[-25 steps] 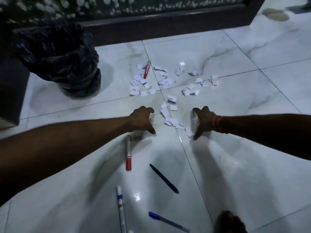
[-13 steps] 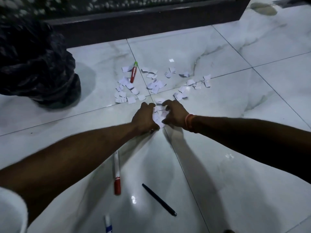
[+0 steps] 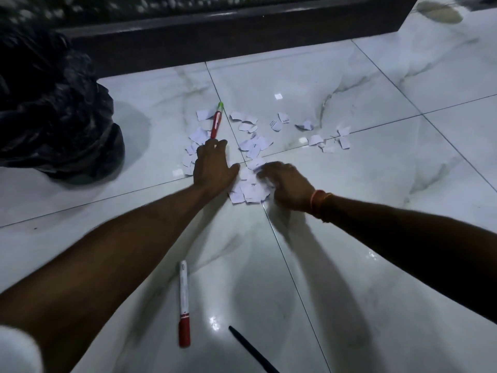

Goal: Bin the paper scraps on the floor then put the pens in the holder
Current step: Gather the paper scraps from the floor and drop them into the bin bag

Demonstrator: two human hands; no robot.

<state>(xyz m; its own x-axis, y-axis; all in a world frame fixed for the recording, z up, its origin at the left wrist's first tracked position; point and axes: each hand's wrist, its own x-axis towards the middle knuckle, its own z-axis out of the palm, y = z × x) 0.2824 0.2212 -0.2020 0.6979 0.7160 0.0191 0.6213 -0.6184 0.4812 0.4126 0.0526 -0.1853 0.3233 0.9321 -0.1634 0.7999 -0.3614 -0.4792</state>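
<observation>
Mostly small, torn, white paper scraps [image 3: 250, 189] litter glossy marbled tiles [image 3: 349, 224]; left hand [image 3: 212, 168] lies flat, fingers straight; right hand [image 3: 287, 184] curls over them, grip unclear.

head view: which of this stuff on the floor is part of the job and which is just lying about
Part of the job:
paper scraps
red pen with green tip
red-capped marker
black pen
bin with black bag

Just there:
dark skirting board
brownish patch on the far floor
orange wrist thread
</observation>
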